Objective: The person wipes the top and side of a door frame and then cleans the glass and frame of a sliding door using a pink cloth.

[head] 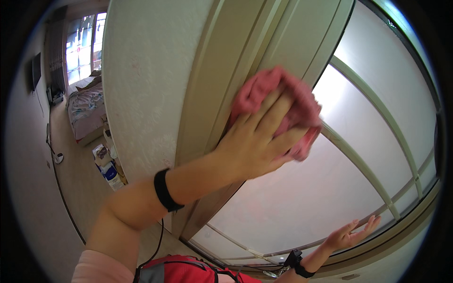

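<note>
My left hand (pixel 256 139) lies over a bunched pink cloth (pixel 304 106), with its fingers spread across the folds. The cloth is against the frame (pixel 295 46) of a door with frosted panes and overlaps the edge of the frosted glass (pixel 290 194). Lower right, my right hand (pixel 348 236) is raised near the lower part of the door, palm turned up, fingers apart, holding nothing. Whether it touches the door cannot be told. Both wrists wear black bands; the right one carries a small black device (pixel 293 258).
A patterned wall (pixel 148 78) borders the door casing (pixel 198 102) on the left. Beyond it a passage floor (pixel 76 184) leads to a bed (pixel 86 113). Bags (pixel 108 169) stand by the wall's edge. A black cable (pixel 159 240) hangs beside my red vest (pixel 184 270).
</note>
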A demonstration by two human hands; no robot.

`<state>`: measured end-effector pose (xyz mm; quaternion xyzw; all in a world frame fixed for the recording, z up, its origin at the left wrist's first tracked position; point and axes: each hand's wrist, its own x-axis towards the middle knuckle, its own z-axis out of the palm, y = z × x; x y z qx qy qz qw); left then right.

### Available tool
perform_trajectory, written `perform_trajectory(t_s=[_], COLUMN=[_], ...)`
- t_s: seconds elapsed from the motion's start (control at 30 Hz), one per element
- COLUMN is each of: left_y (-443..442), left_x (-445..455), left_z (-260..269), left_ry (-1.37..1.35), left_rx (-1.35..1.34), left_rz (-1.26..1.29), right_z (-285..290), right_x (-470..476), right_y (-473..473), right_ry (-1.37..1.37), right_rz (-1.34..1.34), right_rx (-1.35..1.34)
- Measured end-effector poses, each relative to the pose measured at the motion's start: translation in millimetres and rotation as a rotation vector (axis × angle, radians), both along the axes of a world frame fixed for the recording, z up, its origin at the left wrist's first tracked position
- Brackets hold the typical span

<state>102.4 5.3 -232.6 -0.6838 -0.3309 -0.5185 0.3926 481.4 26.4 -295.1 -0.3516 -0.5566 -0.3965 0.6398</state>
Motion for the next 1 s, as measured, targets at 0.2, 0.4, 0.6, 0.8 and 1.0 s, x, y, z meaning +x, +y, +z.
perform_trajectory(t_s=[0.2, 0.4, 0.6, 0.8, 1.0], left_y=[-11, -23, -62, -54, -29], left_x=[-2, -10, -5, -12, -16], left_z=[-116, -159, -57, 130, 286], left_ry=[0.028, -0.054, -0.2, 0.096, 0.178], left_rx=[-0.112, -0.148, -0.007, 0.296, 0.232], left_rz=[0.017, -0.234, -0.274, -0.241, -0.13], right_z=[0, 0, -2, -3, -5], right_x=[3, 5, 3, 2, 4], right_y=[1, 2, 3, 1, 0], right_ry=[-0.022, -0.042, -0.018, 0.015, 0.013], right_rz=[-0.027, -0.024, -0.023, -0.029, -0.027], right_rx=[0.023, 0.044, 0.038, 0.028, 0.01])
